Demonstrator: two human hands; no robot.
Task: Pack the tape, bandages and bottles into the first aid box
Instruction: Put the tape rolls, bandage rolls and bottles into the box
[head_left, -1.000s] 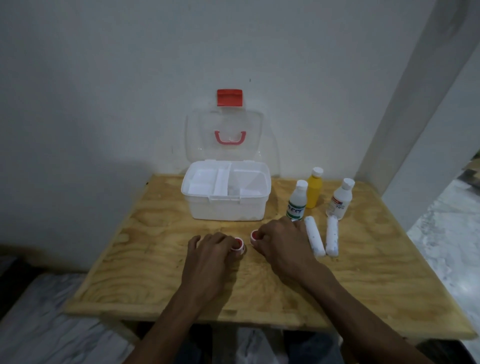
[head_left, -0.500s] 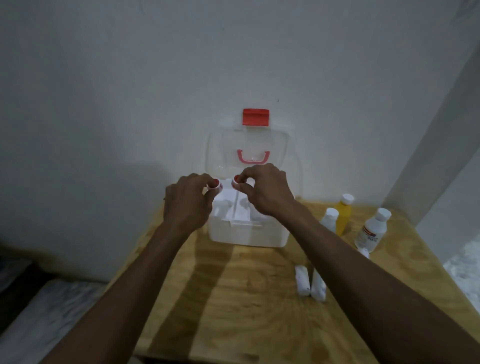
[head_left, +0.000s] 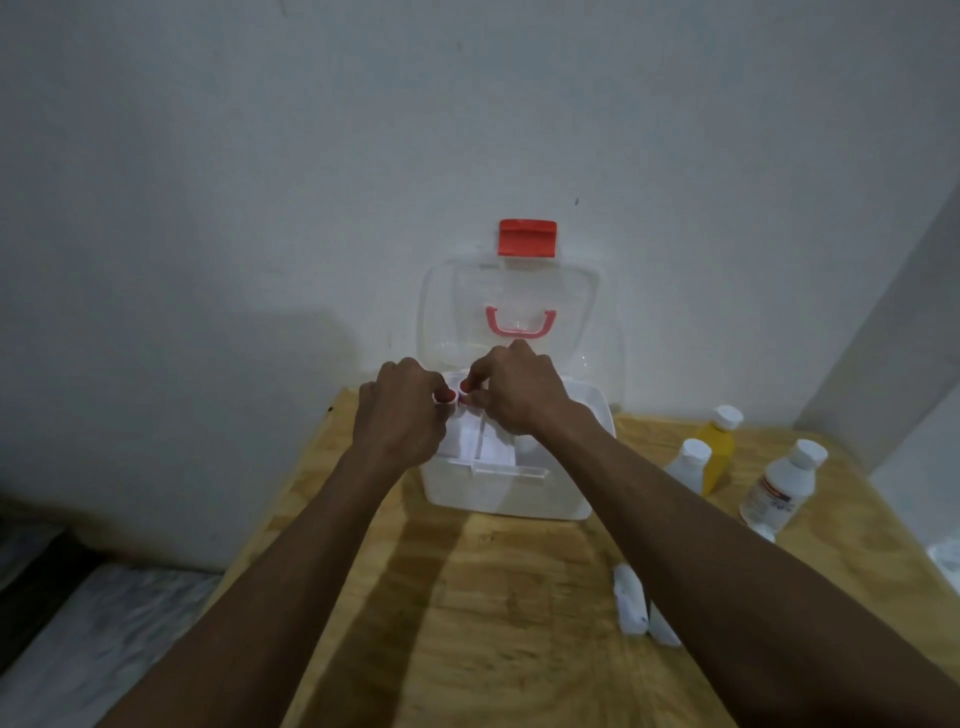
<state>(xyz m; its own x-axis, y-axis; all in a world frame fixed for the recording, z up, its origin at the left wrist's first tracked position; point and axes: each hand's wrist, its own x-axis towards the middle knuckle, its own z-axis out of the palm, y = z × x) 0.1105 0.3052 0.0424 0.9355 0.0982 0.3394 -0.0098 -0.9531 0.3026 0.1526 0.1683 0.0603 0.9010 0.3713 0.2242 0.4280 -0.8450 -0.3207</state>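
table (head_left: 467, 623): wooden | first aid box (head_left: 509, 493): lid up, below both hands | left hand (head_left: 402, 415): fingers pinch tape roll (head_left: 444, 397) over box | right hand (head_left: 519, 397): fingers pinch second tape roll (head_left: 464, 387) | bottles (head_left: 776, 491), bandages (head_left: 631, 608): right of fingers, on table

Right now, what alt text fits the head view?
Both hands hold small red-and-white tape rolls above the open first aid box: the left hand pinches one, the right hand another. Three bottles and two bandage rolls remain on the wooden table.
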